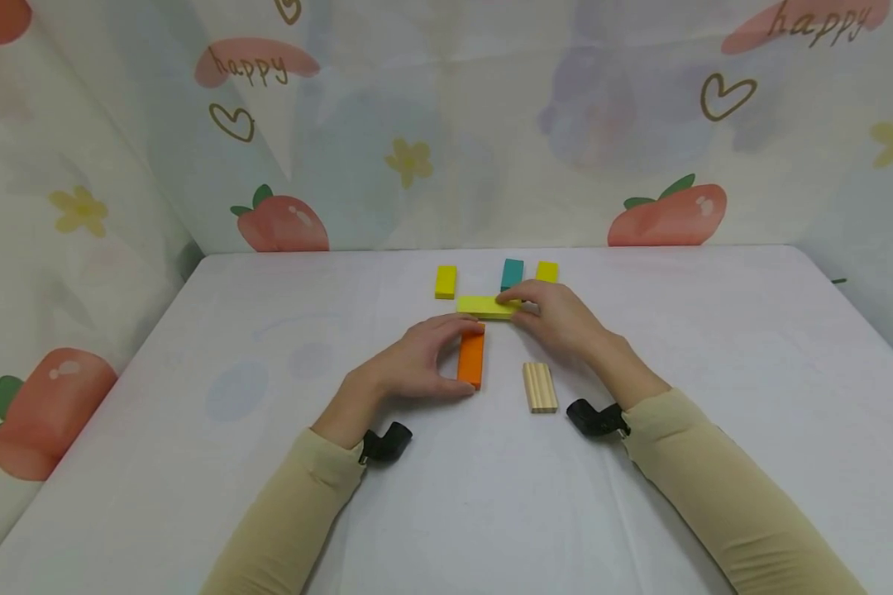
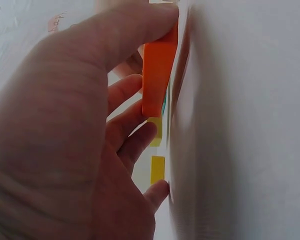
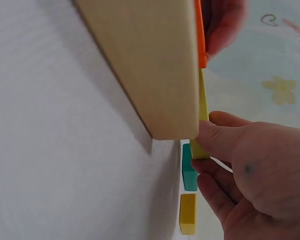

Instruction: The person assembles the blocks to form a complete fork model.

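My left hand [image 1: 415, 357] grips an orange block [image 1: 471, 361] lengthwise, the thumb at its near end and the fingers at its far end. In the left wrist view the thumb overlaps one end of this orange block [image 2: 156, 77]. Just beyond it, a yellow block [image 1: 482, 308] lies crosswise, close to the orange one's far end. My right hand [image 1: 564, 318] pinches that yellow block by its right end, thumb on the near side and fingers on the far side. The right wrist view shows the thumb against the yellow block [image 3: 201, 148].
Behind the crosswise block are another yellow block [image 1: 446, 282], a teal block [image 1: 512, 273] and a third yellow block [image 1: 547, 271], partly behind the right hand. A grooved plain wooden block [image 1: 539, 387] lies nearer, right of the orange one. All rest on a white-covered table [image 1: 461, 496].
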The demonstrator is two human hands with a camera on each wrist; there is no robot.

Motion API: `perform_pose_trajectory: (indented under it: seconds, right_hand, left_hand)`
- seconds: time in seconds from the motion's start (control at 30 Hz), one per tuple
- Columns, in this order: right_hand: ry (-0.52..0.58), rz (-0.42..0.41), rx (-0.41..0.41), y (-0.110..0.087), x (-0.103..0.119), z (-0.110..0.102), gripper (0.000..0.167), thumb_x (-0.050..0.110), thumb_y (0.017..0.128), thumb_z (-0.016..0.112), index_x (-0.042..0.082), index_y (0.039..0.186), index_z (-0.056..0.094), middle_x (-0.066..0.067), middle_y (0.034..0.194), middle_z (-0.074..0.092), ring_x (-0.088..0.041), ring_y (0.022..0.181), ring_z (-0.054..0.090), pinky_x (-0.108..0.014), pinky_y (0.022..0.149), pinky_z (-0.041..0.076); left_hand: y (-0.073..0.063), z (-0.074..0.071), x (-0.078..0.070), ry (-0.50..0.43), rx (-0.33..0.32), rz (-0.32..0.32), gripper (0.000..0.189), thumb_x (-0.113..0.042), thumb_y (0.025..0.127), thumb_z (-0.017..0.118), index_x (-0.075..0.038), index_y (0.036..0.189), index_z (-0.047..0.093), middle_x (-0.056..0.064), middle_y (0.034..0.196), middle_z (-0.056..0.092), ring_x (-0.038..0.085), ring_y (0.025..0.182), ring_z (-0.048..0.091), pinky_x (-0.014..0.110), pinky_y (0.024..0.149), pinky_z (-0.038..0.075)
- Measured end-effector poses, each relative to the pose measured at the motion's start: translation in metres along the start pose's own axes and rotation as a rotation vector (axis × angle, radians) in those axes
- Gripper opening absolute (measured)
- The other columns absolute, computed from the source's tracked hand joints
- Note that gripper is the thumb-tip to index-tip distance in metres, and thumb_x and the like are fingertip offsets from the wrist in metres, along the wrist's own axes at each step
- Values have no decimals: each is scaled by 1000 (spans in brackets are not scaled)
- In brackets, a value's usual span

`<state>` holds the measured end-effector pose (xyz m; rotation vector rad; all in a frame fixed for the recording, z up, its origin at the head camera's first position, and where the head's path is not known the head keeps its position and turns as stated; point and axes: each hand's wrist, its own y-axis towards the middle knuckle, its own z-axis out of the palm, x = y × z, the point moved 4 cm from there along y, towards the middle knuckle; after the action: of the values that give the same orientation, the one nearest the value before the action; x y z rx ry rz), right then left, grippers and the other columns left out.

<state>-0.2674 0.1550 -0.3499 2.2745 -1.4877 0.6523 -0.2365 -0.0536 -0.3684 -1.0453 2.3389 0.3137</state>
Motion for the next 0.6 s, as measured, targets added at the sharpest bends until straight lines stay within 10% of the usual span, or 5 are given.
perform_pose_trajectory:
  seconds: [0.6]
  right_hand:
    - [13,-25,22,6,3,2,34,4,98,66,8,132,66,-11,135,62,-33,127,53,-52,109,39]
  left_hand:
    - [7,8,-8,86,1,-30,71,-41,86,76,-21,148,48,-5,154,42,16,144,30,44,120,16]
